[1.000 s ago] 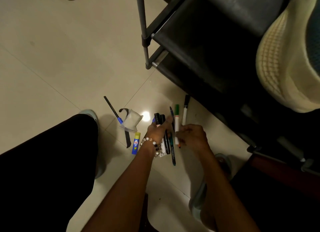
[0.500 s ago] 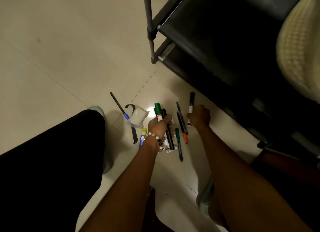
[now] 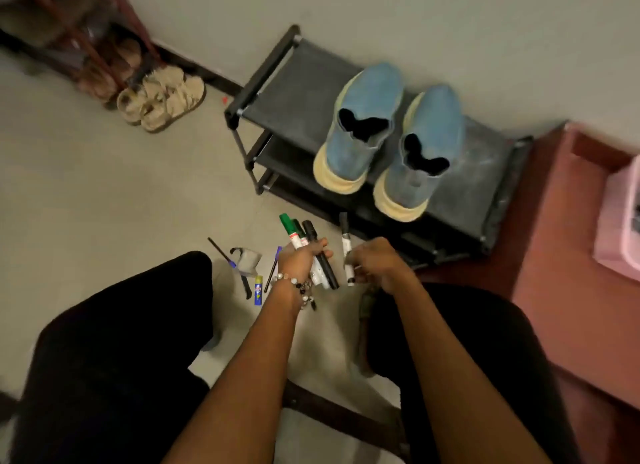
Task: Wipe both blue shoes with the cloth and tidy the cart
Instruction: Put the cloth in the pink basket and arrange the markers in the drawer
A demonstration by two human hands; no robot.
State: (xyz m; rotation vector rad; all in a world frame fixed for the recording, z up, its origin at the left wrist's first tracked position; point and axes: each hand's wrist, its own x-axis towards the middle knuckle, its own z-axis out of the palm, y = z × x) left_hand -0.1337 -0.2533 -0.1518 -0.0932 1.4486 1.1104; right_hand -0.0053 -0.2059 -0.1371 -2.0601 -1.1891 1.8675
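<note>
the tidying step looks in hand: the left hand (image 3: 302,258) has its fingers clamped round a bundle of markers (image 3: 304,245), and the right hand (image 3: 375,263) pinches one black-capped marker (image 3: 346,247) just beside it. both blue shoes (image 3: 391,138) sit on the shoe rack (image 3: 294,83) beyond the fingers. next, probably add that marker to the bundle, then gather the pens (image 3: 273,268) and glue stick (image 3: 258,285) left of the fingers.

- No writing can be read anywhere.
- The green marker (image 3: 291,231) in the left hand (image 3: 300,259) has a white label with a red mark, too blurred to read.
- The blue and yellow tube (image 3: 258,290) on the floor, left of that hand, bears a blurred round logo.
</note>
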